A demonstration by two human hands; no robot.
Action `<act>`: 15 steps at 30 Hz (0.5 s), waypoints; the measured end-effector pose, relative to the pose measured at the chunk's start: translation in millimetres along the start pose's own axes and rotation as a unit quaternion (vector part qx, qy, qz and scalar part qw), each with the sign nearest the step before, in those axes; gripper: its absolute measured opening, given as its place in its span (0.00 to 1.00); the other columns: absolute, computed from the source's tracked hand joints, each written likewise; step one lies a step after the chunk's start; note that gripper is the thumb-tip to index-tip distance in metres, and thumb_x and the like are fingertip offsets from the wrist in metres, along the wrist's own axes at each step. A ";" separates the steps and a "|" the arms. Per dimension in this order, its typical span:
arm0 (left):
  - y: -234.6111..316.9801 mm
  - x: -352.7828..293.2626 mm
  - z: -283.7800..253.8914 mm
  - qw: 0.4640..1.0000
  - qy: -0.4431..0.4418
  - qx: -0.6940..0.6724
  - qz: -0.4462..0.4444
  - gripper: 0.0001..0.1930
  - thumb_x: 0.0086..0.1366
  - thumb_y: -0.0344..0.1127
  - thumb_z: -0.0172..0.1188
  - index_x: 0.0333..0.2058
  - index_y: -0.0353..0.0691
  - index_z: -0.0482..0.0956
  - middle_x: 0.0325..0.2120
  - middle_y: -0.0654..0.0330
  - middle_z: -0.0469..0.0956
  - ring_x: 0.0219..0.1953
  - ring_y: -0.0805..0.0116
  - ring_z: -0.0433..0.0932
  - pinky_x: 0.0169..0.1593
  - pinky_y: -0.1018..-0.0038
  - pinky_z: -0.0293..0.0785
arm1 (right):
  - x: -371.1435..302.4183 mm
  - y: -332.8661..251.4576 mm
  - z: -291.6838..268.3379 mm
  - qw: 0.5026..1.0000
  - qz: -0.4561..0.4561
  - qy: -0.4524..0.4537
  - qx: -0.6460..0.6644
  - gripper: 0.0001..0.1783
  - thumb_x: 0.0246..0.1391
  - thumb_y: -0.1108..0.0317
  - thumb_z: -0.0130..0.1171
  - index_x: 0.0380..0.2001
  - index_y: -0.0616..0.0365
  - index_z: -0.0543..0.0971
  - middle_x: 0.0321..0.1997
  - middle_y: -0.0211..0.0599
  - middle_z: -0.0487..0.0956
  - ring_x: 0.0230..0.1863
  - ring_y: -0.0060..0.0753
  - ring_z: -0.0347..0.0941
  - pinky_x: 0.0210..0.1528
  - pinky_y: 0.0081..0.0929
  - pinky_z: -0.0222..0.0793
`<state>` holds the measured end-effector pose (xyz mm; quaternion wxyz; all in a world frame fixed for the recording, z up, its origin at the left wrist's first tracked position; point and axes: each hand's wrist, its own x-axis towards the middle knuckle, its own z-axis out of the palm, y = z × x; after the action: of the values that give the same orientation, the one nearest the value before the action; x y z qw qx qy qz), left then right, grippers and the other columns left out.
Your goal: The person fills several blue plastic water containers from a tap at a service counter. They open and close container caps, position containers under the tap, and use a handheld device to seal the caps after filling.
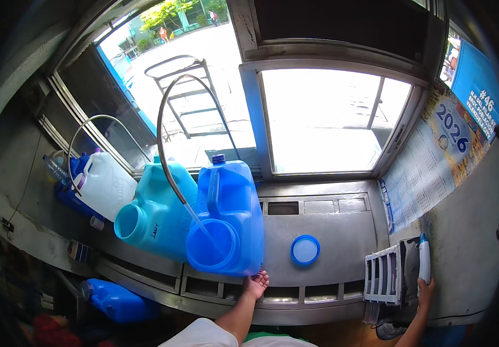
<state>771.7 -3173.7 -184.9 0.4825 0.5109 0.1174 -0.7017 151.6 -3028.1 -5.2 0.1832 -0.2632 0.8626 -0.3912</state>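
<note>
A large blue water jug [243,202] lies tilted on the metal counter [342,231], its wide mouth facing me. From the curved metal pipe [165,127], a pale stream or tube runs down into that mouth. My left hand [256,283] is at the jug's lower right corner, palm up with fingers apart; whether it touches the jug is unclear. Over by the right wall, my right hand [426,287] grips a white tube-shaped object [424,260] with a blue tip. A round blue lid [305,250] rests on the counter between the hands.
Left of the blue jug stand a teal jug [165,202] and a white jug [108,185]. Another blue jug [119,301] lies lower left. A white slatted box [383,276] is beside my right hand. Behind the counter, a window opens onto a metal hand truck [188,98].
</note>
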 end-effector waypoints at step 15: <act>-6.1 24.4 -8.4 0.997 -0.038 -0.062 -0.009 0.23 0.62 0.60 0.51 0.33 0.43 0.78 0.29 0.65 0.79 0.35 0.65 0.76 0.44 0.63 0.72 | -198.3 -111.7 185.9 0.754 0.217 -0.604 0.143 0.44 0.45 0.64 0.62 0.66 0.56 0.58 0.48 0.43 0.71 0.40 0.34 0.72 0.38 0.31 0.74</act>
<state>771.7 -3178.7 -211.0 0.5111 0.4515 0.1470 -0.7165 440.9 -3079.1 -13.7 0.7812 -0.2216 0.5407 -0.2195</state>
